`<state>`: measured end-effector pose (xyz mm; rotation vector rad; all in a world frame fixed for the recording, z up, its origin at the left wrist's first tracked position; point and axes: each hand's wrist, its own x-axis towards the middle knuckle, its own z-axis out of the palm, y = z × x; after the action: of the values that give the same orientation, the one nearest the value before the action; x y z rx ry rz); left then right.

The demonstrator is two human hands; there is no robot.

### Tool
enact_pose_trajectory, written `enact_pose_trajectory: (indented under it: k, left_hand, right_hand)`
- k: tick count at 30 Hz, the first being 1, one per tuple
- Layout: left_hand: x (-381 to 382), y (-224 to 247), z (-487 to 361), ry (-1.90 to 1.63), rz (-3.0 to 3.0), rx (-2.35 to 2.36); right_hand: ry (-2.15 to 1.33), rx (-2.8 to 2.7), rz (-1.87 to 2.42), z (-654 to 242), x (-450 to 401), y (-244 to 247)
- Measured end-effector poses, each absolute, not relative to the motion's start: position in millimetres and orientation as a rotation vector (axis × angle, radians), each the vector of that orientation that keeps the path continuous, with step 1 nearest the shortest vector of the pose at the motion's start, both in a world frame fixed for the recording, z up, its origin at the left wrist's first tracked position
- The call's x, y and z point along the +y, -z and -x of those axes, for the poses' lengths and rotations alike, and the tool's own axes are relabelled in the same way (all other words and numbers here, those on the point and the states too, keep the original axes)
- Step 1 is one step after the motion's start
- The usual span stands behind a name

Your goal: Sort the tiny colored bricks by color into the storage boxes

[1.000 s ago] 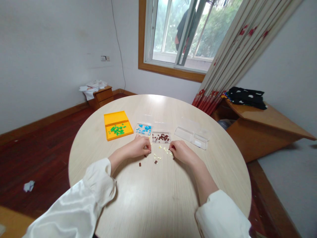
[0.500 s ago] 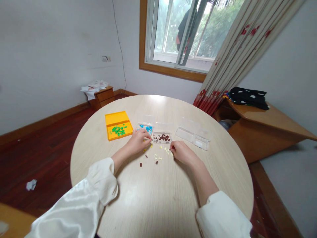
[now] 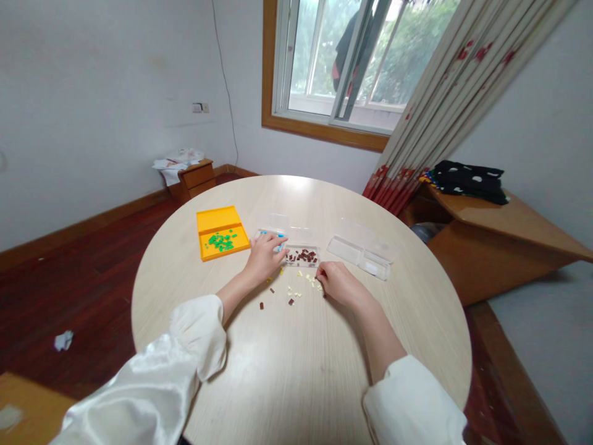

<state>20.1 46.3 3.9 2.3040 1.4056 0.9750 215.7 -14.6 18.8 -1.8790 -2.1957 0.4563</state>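
Observation:
My left hand (image 3: 265, 256) reaches over the near edge of a clear box of blue pieces (image 3: 280, 235), hiding part of it. Its thumb and forefinger are apart at the left end of a clear box (image 3: 302, 264) that holds small brown pieces (image 3: 306, 255). To the right, my right hand (image 3: 337, 282) is low over the table with its fingertips pinched together. A dark speck shows at those fingertips, too small to name. Beside them lie loose cream pieces (image 3: 310, 279). A few brown pieces (image 3: 291, 301) and yellow bits (image 3: 281, 271) are scattered nearer me.
An open yellow case (image 3: 218, 219) with green pieces (image 3: 222, 240) lies at the left of the round table (image 3: 296, 371). At the right is an open clear case (image 3: 345, 249). Behind the table stand a small drawer cabinet (image 3: 198, 176) and a wooden desk (image 3: 486, 216).
My left hand has shifted slightly up and right, its thumb and forefinger spreading apart beside the brown pieces' box. My right hand stays pinched in nearly the same spot.

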Motion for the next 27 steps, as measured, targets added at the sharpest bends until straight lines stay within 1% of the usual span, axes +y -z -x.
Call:
enact_pose_trajectory:
  k: [3,6,10,14,16,19,23,25,27]
  left_hand:
    - [44.6,-6.5,-14.1,-0.986,-2.309,1.402]
    - [41.3,-11.8,-8.5,-0.965,-2.320,1.396]
    - [37.6,-18.6,-4.3,-0.957,-2.303,1.411]
    - [37.2,-19.3,-2.5,-0.948,-2.309,1.408]
    - [38.1,-17.5,-1.6,-0.913,-2.315,1.404]
    - [40.0,-15.6,0.8,-0.832,-2.325,1.406]
    - [41.2,-19.1,7.3,-0.717,-2.338,1.314]
    - [40.6,-23.0,11.6,-0.626,-2.337,1.200]
    - [39.4,-27.3,16.1,-0.499,-2.316,1.074]
  right_hand:
    - [-0.483,-2.140,1.838,-214.2,-16.2,-23.8]
    - [-0.583,-2.049,1.772,-212.8,-18.2,-29.1]
    - [-0.713,-1.803,1.618,-212.8,-11.6,-25.6]
    - [-0.593,-1.469,1.524,-213.1,4.1,-12.1]
    - [-0.556,-1.395,1.520,-212.5,9.5,-6.9]
    - [-0.530,-1.411,1.534,-212.0,10.4,-5.5]
    - [-0.512,-1.534,1.594,-217.1,0.2,-16.9]
    - [-0.629,-1.650,1.600,-223.1,-7.8,-26.1]
    - [-0.871,-1.791,1.618,-230.0,-15.8,-34.5]
